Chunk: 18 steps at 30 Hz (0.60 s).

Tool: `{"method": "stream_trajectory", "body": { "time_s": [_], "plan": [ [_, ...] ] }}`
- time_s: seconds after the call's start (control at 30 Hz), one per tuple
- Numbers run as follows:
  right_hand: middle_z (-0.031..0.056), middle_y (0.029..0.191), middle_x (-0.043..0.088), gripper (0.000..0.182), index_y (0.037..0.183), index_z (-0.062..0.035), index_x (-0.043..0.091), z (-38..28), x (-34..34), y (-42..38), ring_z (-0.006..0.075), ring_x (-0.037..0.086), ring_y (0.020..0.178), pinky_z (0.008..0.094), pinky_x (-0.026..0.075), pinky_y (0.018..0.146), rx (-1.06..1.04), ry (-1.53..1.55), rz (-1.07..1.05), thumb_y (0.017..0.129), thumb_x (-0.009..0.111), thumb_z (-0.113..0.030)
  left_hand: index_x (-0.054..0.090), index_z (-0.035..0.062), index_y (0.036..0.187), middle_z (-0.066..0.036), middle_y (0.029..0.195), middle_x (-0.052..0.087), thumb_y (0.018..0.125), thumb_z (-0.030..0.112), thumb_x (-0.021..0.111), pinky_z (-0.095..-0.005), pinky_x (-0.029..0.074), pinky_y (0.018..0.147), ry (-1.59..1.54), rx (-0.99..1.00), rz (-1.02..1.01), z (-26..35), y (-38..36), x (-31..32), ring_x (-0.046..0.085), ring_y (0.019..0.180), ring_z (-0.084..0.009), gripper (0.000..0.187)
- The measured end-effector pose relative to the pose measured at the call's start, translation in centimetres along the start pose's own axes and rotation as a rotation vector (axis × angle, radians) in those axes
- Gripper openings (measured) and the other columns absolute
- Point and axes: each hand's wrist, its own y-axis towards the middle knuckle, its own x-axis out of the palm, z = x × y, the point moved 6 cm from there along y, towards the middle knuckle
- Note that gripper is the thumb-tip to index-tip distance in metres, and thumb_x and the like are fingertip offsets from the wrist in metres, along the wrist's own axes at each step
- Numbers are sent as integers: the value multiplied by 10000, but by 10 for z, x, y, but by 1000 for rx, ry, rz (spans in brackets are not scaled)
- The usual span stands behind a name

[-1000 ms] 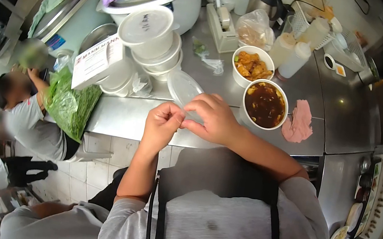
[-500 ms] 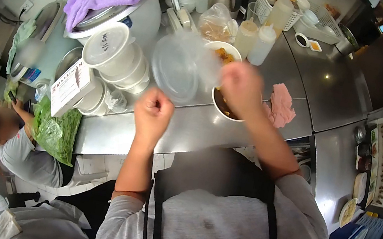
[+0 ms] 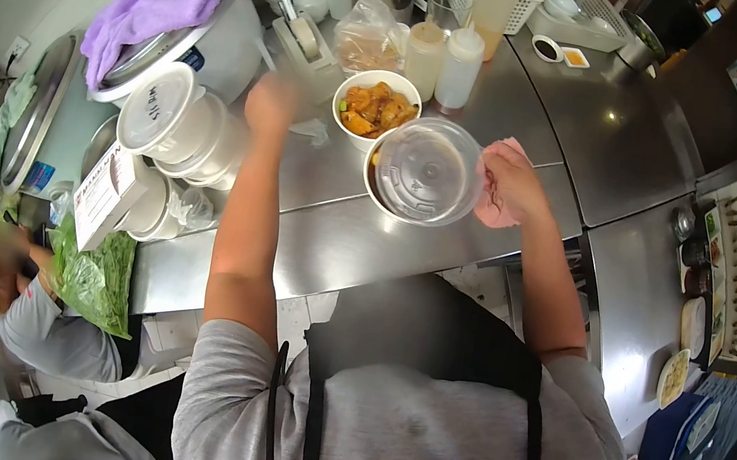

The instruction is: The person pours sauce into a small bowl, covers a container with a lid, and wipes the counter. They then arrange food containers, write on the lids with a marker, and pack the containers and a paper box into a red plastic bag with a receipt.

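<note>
My right hand (image 3: 514,184) has its fingers closed at the edge of a clear round plastic lid (image 3: 427,170), just in front of a crumpled pink cloth (image 3: 495,214). The lid is over a white bowl (image 3: 369,179) of dark food, offset to the right, with the bowl's left rim showing. Behind it, an uncovered white bowl (image 3: 343,124) contains glossy orange-brown chunks. My left hand (image 3: 270,105) is blurred above the counter, beside stacked white tubs (image 3: 199,138); its fingers are smeared. Near it lies a scrap of clear plastic (image 3: 310,131).
Squeeze bottles (image 3: 460,68) and a tied bag (image 3: 368,38) stand behind the bowls. A tape dispenser (image 3: 307,42) and a large pot with a purple towel (image 3: 158,0) are at the back left. Leafy greens in plastic (image 3: 93,276) lie left, near a co-worker (image 3: 64,330).
My left hand has moved forward and left. My right hand has shifted right, away from the orange-brown food, and the clear lid is now over the dark-food bowl. The view has shifted slightly.
</note>
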Motion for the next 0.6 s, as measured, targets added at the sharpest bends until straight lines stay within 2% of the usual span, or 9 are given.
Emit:
{"method": "stream_trajectory", "body": {
  "time_s": [0.07, 0.17, 0.23, 0.3, 0.37, 0.47, 0.57, 0.6],
  "plan": [
    [-3, 658, 498, 104, 783, -44, 518, 0, 6, 0, 69, 467, 591, 187, 384, 541, 56, -168, -35, 791, 441, -112, 541, 12, 686, -184, 662, 571, 717, 268, 510, -395, 428, 615, 16, 4, -66, -5, 3, 20, 554, 658, -336, 260],
    [-2, 591, 478, 139, 754, -20, 538, -10, 17, 0, 98, 443, 554, 227, 365, 507, 2, -261, 101, 770, 451, -127, 532, 1, 738, -169, 670, 560, 766, 344, 498, -371, 424, 601, -89, -87, -45, -7, -11, 25, 550, 645, -293, 346],
    [26, 603, 503, 142, 788, -16, 536, -9, 22, 2, 126, 469, 572, 249, 380, 522, -67, -351, 134, 771, 450, -128, 511, -6, 796, -114, 657, 541, 816, 391, 440, -353, 417, 573, -471, -35, -8, 9, -41, 20, 519, 598, -225, 404],
    [62, 622, 526, 152, 812, -10, 532, -6, 23, 7, 150, 492, 589, 267, 392, 537, -129, -453, 150, 774, 447, -130, 460, -36, 1048, -228, 1006, 499, 852, 343, 370, -339, 349, 838, -664, -231, -351, 27, -89, 30, 479, 948, -296, 437],
    [106, 648, 548, 163, 826, -2, 528, -1, 19, 10, 172, 513, 606, 279, 401, 552, -171, -571, 148, 777, 441, -131, 398, -72, 1097, -246, 1033, 464, 850, 329, 385, -350, 322, 872, -854, -225, -342, 53, -130, 27, 443, 984, -332, 471],
    [151, 687, 559, 183, 839, 7, 525, -5, 22, 4, 197, 530, 620, 292, 407, 566, -201, -586, 132, 788, 430, -141, 308, -103, 1149, -267, 1100, 391, 844, 246, 401, -355, 292, 901, -855, -117, -313, 69, -160, 37, 394, 1030, -351, 472],
    [138, 667, 558, 200, 827, 10, 529, -5, 22, 0, 200, 532, 616, 302, 408, 565, -192, -571, 181, 801, 420, -155, 259, -107, 1174, -273, 1112, 353, 821, 144, 422, -371, 294, 897, -598, 37, -244, 86, -170, 21, 377, 1035, -359, 463],
    [143, 684, 559, 209, 839, 11, 525, 1, 21, 2, 206, 535, 632, 306, 411, 579, -139, -456, 147, 807, 417, -165, 248, -108, 1179, -273, 1108, 351, 813, 125, 427, -374, 296, 894, -580, 36, -253, 88, -171, 19, 378, 1029, -359, 469]
  ]
}}
